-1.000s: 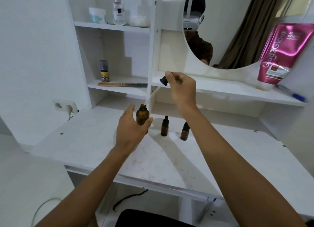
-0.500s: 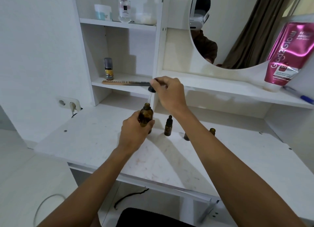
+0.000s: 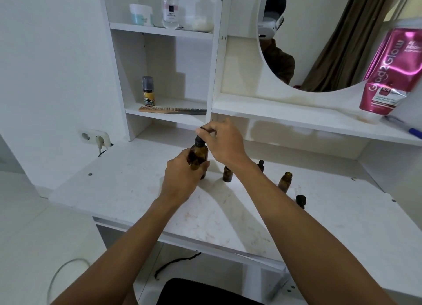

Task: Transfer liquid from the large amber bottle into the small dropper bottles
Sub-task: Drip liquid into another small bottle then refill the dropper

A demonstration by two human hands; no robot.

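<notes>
The large amber bottle stands on the white desk, wrapped by my left hand. My right hand pinches the black dropper cap, which sits in the bottle's neck. Right of it, one small amber dropper bottle is partly hidden behind my right forearm. Another capped small bottle peeks out past the arm. A third small bottle stands open, and its black dropper cap lies on the desk beside it.
A shelf above the desk holds a comb and a small yellow-labelled bottle. A pink tube leans at the right under a round mirror. A wall socket is at the desk's left rear. A black stool is below.
My right hand has lowered the dropper from above the desk into the large bottle's neck. My left hand has closed around the bottle. The camera view has shifted, showing more small bottles on the right.
</notes>
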